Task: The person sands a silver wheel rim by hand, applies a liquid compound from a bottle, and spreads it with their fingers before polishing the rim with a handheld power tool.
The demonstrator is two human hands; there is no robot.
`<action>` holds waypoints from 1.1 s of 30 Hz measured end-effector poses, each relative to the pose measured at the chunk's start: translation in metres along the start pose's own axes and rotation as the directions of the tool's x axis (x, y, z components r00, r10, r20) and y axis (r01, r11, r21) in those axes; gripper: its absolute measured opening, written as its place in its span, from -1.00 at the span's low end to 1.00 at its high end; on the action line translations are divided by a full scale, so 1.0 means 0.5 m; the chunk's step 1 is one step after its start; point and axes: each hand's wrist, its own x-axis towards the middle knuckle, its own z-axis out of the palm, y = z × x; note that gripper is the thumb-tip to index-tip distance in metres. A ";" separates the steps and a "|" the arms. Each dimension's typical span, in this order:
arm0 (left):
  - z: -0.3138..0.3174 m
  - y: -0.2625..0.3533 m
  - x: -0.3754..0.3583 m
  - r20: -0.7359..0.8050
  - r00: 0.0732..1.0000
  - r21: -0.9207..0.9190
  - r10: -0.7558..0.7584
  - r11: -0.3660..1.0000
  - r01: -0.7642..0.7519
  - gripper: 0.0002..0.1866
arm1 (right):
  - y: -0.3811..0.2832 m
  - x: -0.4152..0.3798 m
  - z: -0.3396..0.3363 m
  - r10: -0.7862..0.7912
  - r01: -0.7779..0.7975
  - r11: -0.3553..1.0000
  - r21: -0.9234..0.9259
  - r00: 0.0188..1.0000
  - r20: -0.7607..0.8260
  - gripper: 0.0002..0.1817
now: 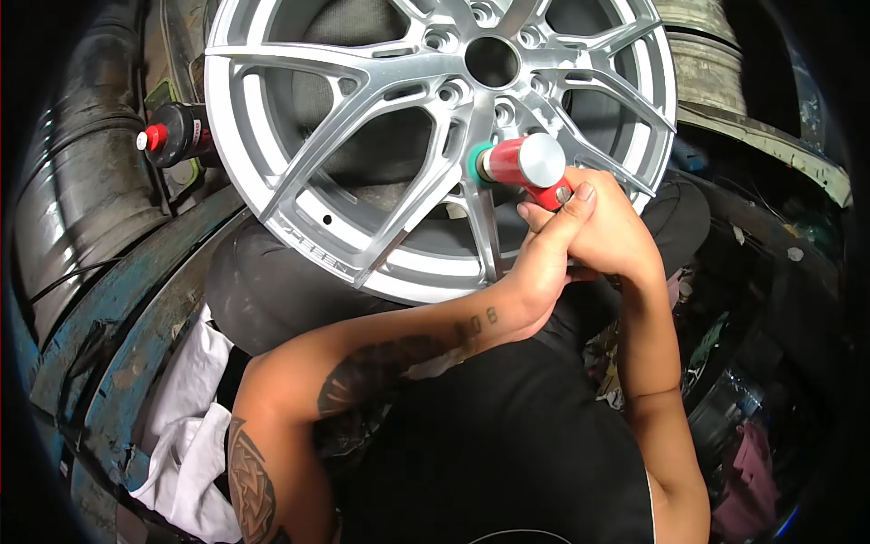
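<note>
A silver alloy wheel [381, 68] lies across the person's knees, its centre hole toward the top of the view. My left hand [544, 254] and my right hand [609, 222] are together at the wheel's lower right, both closed round the handle of a red air tool [507, 166] with a round silver end. The tool's green pad [478, 165] touches a spoke just below the hub. Part of the handle and several fingers are hidden where the hands overlap.
A black bottle with a red cap [177, 134] lies left of the wheel. Metal drums [86, 181] stand at the left. White cloth [190, 453] hangs at the lower left, and a pinkish cloth [748, 480] lies at the lower right.
</note>
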 end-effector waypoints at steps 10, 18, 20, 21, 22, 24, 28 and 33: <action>0.020 0.071 0.019 -0.070 0.987 0.145 0.142 0.981 -0.131 -0.24 | 0.012 0.063 0.017 -0.025 0.048 0.991 0.124 0.984 -0.178 -0.73; 0.004 0.013 0.019 -0.078 0.988 -0.005 0.134 0.991 -0.135 -0.21 | 0.014 0.042 0.002 -0.186 0.185 0.979 0.082 0.982 0.010 -0.71; 0.007 0.011 0.017 -0.089 0.986 -0.025 0.143 0.989 -0.145 -0.23 | 0.014 0.044 -0.003 -0.141 0.138 0.988 0.067 0.988 0.059 -0.78; 0.006 0.019 0.018 -0.073 0.986 -0.015 0.149 0.989 -0.150 -0.23 | 0.015 0.048 -0.002 -0.135 0.134 0.990 0.039 0.990 0.042 -0.78; 0.004 0.025 0.020 -0.057 0.986 -0.006 0.156 0.988 -0.157 -0.23 | 0.015 0.053 -0.002 -0.131 0.130 0.991 0.011 0.991 0.026 -0.77; -0.003 0.039 0.033 -0.064 0.989 0.063 0.132 0.990 -0.128 -0.21 | 0.001 0.060 -0.005 -0.079 0.080 0.996 0.033 0.997 -0.003 -0.77; -0.002 0.064 0.054 -0.052 0.993 0.132 0.110 0.986 -0.102 -0.20 | 0.020 0.083 -0.007 -0.103 0.108 0.991 0.084 0.993 -0.057 -0.77; -0.007 0.083 0.073 -0.027 0.995 0.197 0.091 0.977 -0.084 -0.21 | 0.034 0.103 -0.007 -0.063 0.076 0.988 0.133 0.993 -0.099 -0.75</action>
